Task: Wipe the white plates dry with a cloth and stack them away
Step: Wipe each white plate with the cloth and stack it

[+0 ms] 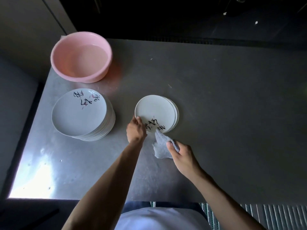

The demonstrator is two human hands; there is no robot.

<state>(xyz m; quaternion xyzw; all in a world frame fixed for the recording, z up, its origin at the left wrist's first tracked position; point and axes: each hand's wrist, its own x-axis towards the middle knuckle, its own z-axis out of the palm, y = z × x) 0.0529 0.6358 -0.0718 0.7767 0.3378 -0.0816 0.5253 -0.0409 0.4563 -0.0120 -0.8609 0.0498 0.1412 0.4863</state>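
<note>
Nearest me, my right hand [181, 156] grips the soft, limp cloth [163, 145], one corner touching the top plate [155, 110] of the small stack [177, 116] on the counter [224, 100]. My left hand [135, 128] pinches that plate's near rim. I judge it stiff, breakable and slippery if wet, so the rim is the hold. Further left sits the taller stack [79, 113]; beyond it, the pink basin [66, 70] holds shallow water.

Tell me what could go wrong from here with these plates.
The left hand grips the top plate only at its near rim, so it may slip if lifted. The short stack under it sits staggered, so a nudge might shift those plates. The grey cloth in the right hand trails loose and could snag the rim.
</note>
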